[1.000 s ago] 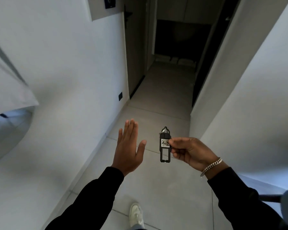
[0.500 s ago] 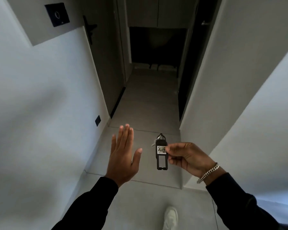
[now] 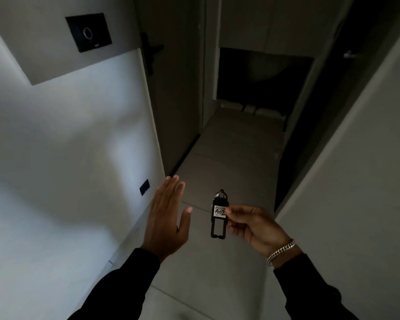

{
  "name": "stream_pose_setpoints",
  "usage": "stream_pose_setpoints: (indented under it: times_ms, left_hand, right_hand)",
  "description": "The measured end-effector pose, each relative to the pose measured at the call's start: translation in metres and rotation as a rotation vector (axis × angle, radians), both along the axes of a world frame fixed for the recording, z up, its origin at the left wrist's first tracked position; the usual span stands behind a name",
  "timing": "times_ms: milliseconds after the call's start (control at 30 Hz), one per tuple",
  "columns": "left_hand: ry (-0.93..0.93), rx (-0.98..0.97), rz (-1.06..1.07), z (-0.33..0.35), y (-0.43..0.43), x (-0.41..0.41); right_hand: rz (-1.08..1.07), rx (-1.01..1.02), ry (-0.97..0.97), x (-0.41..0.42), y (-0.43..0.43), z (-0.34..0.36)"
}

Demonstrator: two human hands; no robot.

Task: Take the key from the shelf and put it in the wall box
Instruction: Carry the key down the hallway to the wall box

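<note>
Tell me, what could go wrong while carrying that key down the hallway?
The right hand pinches the key tag only at one edge with its fingertips, so it could slip and drop onto the tiled floor. The hallway ahead is dark, so a fallen key might be hard to spot. The left hand is open and empty, not placed under the tag to catch it.

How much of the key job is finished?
Done: the key tag, labelled 402, is off the shelf, pinched in the right hand. In hand: it is being carried along the hallway, with the left hand open and empty. Left: putting it in the wall box, which is not clearly in view.
</note>
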State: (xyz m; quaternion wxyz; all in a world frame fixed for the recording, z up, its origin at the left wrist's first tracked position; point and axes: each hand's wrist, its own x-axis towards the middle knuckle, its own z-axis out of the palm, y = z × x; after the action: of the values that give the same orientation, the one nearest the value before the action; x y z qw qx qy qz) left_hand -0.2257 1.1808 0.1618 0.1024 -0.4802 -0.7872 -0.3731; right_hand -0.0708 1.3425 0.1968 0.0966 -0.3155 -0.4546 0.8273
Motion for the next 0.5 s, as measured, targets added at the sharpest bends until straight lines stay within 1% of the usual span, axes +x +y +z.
stream_pose_setpoints:
  times_ms: [100, 233, 333, 500]
  left_hand:
    - [0.006, 0.035, 0.069, 0.002, 0.036, -0.043]
    - [-0.005, 0.108, 0.125, -0.002, 0.076, -0.123]
    - [-0.006, 0.118, 0.189, 0.003, 0.102, -0.178]
    - [0.062, 0.081, 0.287, 0.033, 0.141, -0.269]
  right_hand:
    - [0.042, -0.012, 0.004, -0.052, 0.042, 0.003]
    - [0.093, 0.014, -0.001, -0.133, 0.092, 0.007]
    - [0.13, 0.078, -0.027, -0.194, 0.124, 0.019]
    - [0.235, 0.213, 0.028, -0.296, 0.175, 0.05]
